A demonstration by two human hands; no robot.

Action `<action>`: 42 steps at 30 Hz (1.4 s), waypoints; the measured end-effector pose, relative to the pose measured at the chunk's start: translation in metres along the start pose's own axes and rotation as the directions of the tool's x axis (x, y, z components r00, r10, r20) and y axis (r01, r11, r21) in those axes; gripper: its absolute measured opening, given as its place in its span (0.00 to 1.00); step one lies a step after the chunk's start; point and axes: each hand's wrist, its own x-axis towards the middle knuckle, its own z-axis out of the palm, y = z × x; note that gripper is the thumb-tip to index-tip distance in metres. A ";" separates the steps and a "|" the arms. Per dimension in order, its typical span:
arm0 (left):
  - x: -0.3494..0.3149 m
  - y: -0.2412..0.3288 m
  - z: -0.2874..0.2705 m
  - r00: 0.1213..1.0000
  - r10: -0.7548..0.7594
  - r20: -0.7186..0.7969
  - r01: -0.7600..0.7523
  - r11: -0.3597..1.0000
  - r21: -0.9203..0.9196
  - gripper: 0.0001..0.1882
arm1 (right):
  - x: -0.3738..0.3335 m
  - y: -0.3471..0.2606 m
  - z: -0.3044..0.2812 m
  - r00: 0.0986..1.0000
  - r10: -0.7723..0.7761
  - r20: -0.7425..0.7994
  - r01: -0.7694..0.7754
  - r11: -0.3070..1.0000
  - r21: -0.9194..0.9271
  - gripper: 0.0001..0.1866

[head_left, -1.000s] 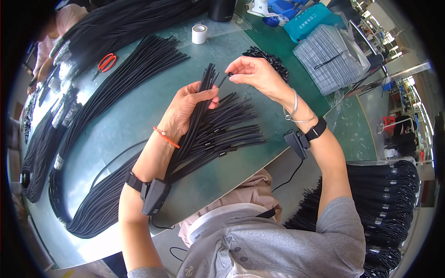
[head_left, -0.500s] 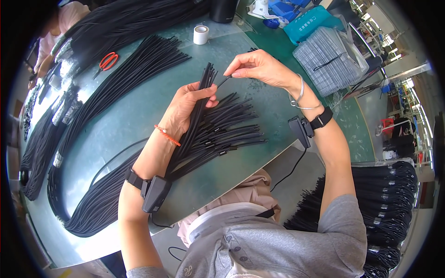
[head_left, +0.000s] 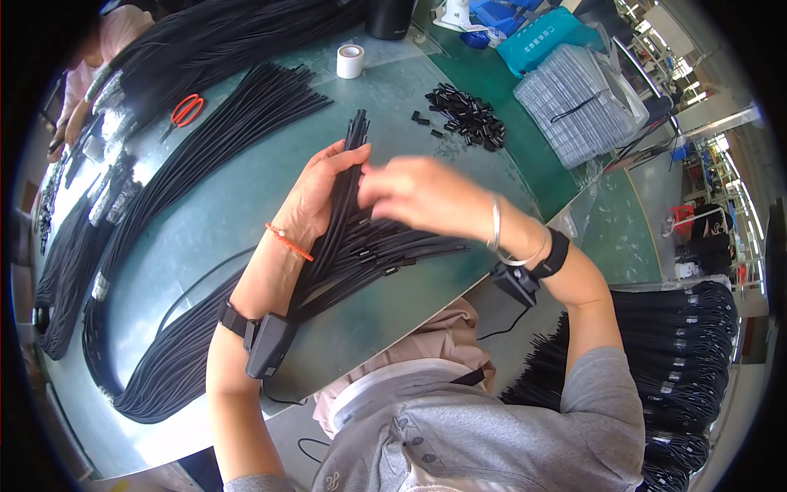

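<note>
My left hand (head_left: 318, 195) is closed around an upright bunch of thin black cords (head_left: 358, 131), its thumb across the front and the cut ends sticking up above. Close to the bunch's right side is my right hand (head_left: 422, 193), blurred by motion; whether its fingers hold anything cannot be made out. Beneath both hands, more black cords (head_left: 328, 305) fan out on the green table, several with short black sleeves (head_left: 389, 271) near their ends. A pile of small black tube pieces (head_left: 467, 115) lies beyond my right hand.
Red-handled scissors (head_left: 188, 111), a white tape roll (head_left: 350, 64) and a black container (head_left: 388, 18) stand or lie farther back. Long cord bundles (head_left: 176, 164) cover the left side. Clear plastic trays (head_left: 566, 107) sit at right; hanging cords (head_left: 672, 361) are beside me. Another person's arm shows upper left.
My right hand has moved down and left from beyond the bunch, where it pinched one cord's end, to the bunch's side. The pile of tube pieces has come into view.
</note>
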 end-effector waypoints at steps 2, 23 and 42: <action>0.000 0.001 -0.001 1.000 -0.012 -0.004 0.012 1.000 -0.023 0.08 | -0.004 0.024 -0.008 0.973 0.217 -0.072 -0.221 0.974 -0.045 0.04; -0.003 0.003 0.010 0.998 -0.021 0.051 0.020 1.000 0.024 0.06 | -0.003 0.056 -0.012 0.864 0.418 0.280 -0.445 0.377 0.812 0.13; -0.002 -0.001 0.007 1.000 0.007 -0.015 -0.007 1.000 -0.025 0.08 | 0.000 -0.017 -0.009 0.979 -0.174 0.103 0.181 0.981 -0.068 0.04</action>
